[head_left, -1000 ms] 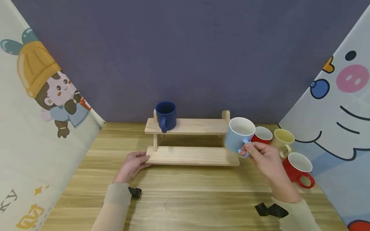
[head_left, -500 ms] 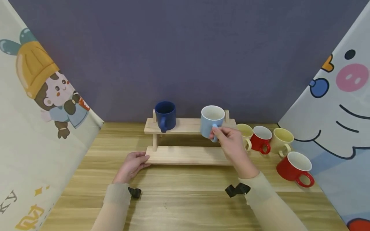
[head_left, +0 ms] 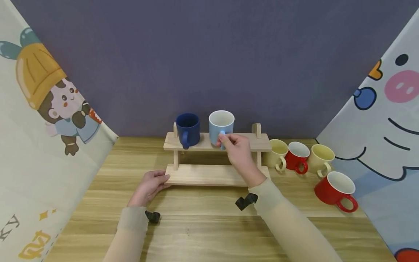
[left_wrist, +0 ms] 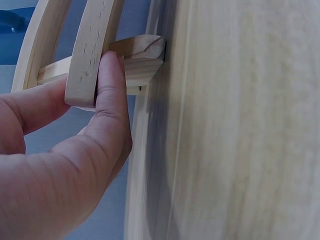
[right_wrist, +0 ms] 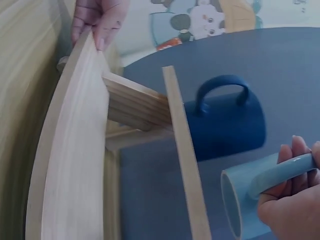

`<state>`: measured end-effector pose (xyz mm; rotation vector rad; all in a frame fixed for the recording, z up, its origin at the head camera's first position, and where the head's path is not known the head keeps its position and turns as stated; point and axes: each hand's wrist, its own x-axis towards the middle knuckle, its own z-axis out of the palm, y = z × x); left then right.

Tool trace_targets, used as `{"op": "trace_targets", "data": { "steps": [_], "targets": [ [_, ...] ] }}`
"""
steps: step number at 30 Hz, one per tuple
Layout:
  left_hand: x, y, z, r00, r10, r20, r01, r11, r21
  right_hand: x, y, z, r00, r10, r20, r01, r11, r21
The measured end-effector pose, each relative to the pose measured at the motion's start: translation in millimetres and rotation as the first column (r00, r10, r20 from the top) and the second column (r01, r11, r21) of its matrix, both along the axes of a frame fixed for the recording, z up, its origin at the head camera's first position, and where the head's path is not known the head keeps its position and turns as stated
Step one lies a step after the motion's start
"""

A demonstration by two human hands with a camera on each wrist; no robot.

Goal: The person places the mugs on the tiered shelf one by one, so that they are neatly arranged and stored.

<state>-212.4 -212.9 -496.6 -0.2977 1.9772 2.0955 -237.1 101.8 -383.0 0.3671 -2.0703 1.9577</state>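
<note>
Pinching the light blue mug (head_left: 214,127) by its handle (right_wrist: 282,172), the right hand (head_left: 238,149) has thumb and fingers closed on the loop; the mug hangs mouth up just above the upper board (head_left: 260,143) of a small wooden rack, a narrow gap showing under its base in the right wrist view; the navy mug (head_left: 192,133) stands beside it on that board, the two apart. The left hand (head_left: 150,185) grips the left end of the lower board (head_left: 203,174) between thumb and fingers, which probably steadies the rack.

The light blue mug looks like glazed ceramic; I judge it stiff, solid yet easy for one hand, a little slippery on its smooth sides, and apt to chip at rim or handle if knocked against its neighbour or the board's edge; the handle seems the surest hold, though the weight hangs to one side, so a loose pinch could let the body tip; a palm round the wall would be the steadier second choice. The rack's bare wood looks light, stiff and less slippery; a board end makes a good hold, since a push might slide it. On the table (head_left: 196,225), the nearer yellow mug (head_left: 273,154) turns its handle towards the person, inviting the same pinch.
</note>
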Motion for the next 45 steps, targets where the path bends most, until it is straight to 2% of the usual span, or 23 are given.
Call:
{"op": "trace_targets", "data": {
  "steps": [8,16,26,35,42,45],
  "targets": [
    [-0.1,0.5,-1.6,1.000,-0.009,-0.005,0.009,1.000,-0.010,-12.1,-20.9,-6.7,0.999,-0.042,0.012,0.043,0.998,-0.049],
    [1.5,-0.6,-1.9,1.000,-0.004,0.003,0.004,1.000,-0.014,-13.8,-28.3,-13.3,0.996,-0.079,0.036,0.080,0.997,-0.017],
    [3.0,-0.8,0.4,1.000,0.001,0.005,-0.001,1.000,-0.010,-17.4,-29.9,-24.0,0.998,-0.054,0.034,0.055,0.998,-0.025],
    [1.6,1.1,-1.1,1.000,-0.008,0.001,0.008,1.000,-0.007,-19.5,-23.8,-26.2,0.997,-0.013,0.081,0.014,1.000,-0.018],
    [1.0,1.1,0.2,1.000,0.000,-0.002,0.000,1.000,0.008,-19.0,-14.8,-26.4,0.999,0.013,0.034,-0.012,1.000,-0.019],
    [1.3,0.8,0.7,1.000,0.002,-0.001,-0.001,1.000,0.010,-16.1,-9.3,-26.9,0.999,-0.001,0.033,0.001,1.000,-0.003]
  ]
}}
